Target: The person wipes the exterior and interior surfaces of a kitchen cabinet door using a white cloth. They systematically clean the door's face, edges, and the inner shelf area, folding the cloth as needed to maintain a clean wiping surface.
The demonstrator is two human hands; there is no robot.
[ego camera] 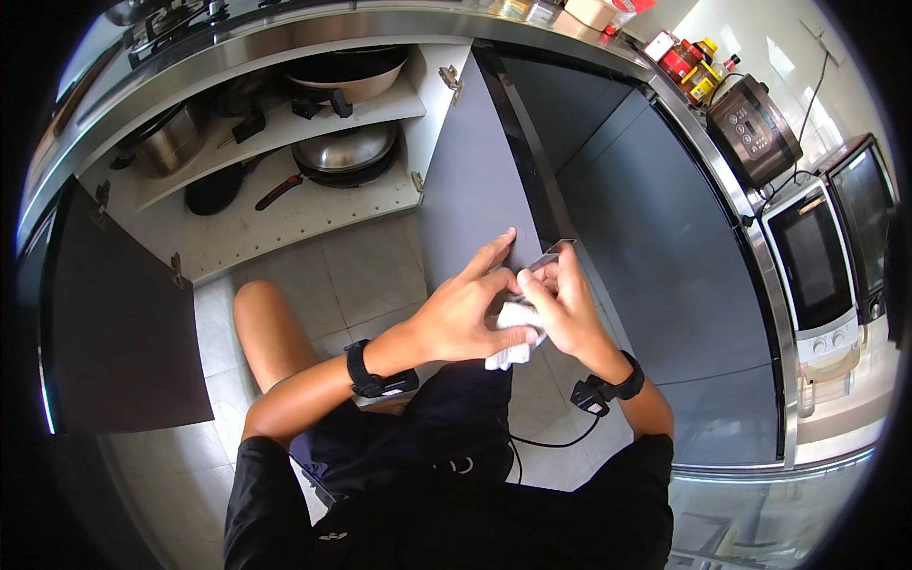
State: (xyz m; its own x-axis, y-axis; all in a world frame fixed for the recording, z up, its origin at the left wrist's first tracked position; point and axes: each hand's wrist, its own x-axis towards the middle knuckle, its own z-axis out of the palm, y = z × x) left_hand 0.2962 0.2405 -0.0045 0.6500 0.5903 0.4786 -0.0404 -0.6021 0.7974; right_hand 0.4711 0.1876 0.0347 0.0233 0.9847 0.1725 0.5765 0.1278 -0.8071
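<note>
My left hand (463, 313) and my right hand (566, 306) meet in front of an open grey cabinet door (474, 178). A folded white cloth (514, 335) lies between them, pinched by my left thumb and fingers, while my left index finger points up against the door's face. The fingers of my right hand are bent beside the door's dark edge strip, near a small thin plate or bracket (559, 248). Whether they grip the plate or the cloth is unclear, as the fingertips partly hide both.
Inside the open cabinet, a wok (377, 78) and a steel pot (167, 146) stand above a lidded pan (345, 153). Another door (121, 313) hangs open at left. On the right counter are jars (679, 63), a rice cooker (754, 132) and a microwave oven (812, 253).
</note>
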